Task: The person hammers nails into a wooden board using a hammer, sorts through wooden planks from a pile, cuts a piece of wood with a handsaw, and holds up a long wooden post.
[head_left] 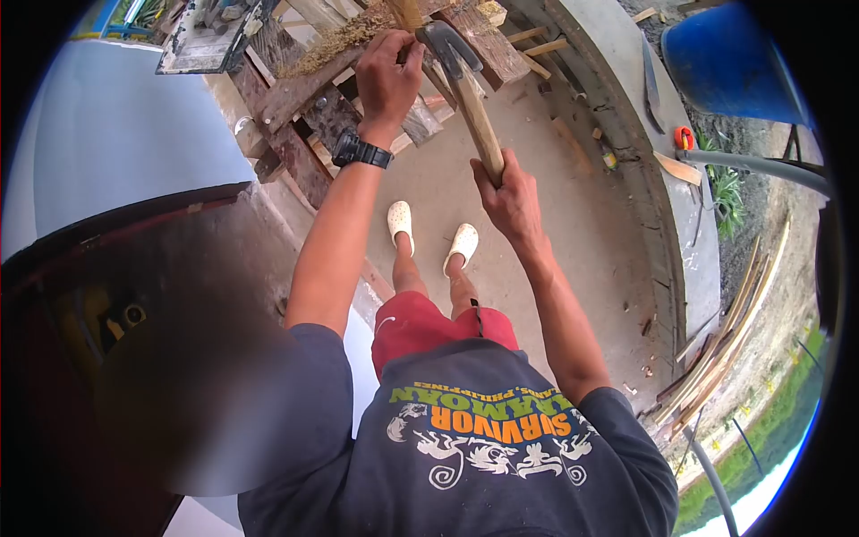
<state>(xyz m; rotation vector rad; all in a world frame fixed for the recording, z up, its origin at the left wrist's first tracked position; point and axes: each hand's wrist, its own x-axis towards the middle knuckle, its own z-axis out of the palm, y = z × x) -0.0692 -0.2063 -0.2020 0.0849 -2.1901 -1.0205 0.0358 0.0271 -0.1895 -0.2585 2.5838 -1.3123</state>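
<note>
A: Nearest cam?
B: Dark tee (pixel 483 474), printed front. Beyond: red shorts (pixel 420 331), 2 pale clogs (pixel 399 224) on floor (pixel 555 277).

A: R hand (pixel 510 199)?
B: Wrapped round hammer (pixel 480 130), low on wood handle. Metal head slants up toward planks (pixel 483 43), top of view, just beside L hand (pixel 390 79).

A: L hand?
B: Watch (pixel 362 151) on wrist. Fingers bent in, narrow, by a stick (pixel 405 12). Can't tell if gripping; tips partly hidden.

A: Hammer's feel?
B: Prob. head-heavy, stiff, tough. Handle looks bare & dry, so shouldn't slip much unless palm's sweaty.

A: Best hold?
B: Low on handle, as now, for reach; mid-handle for control. Keep fingers off claw.

A: Planks?
B: Hard, rough, prob. splintery. Hold by flat faces, mind edges. Sawdust (pixel 333 45) alongside may make them slick.
</note>
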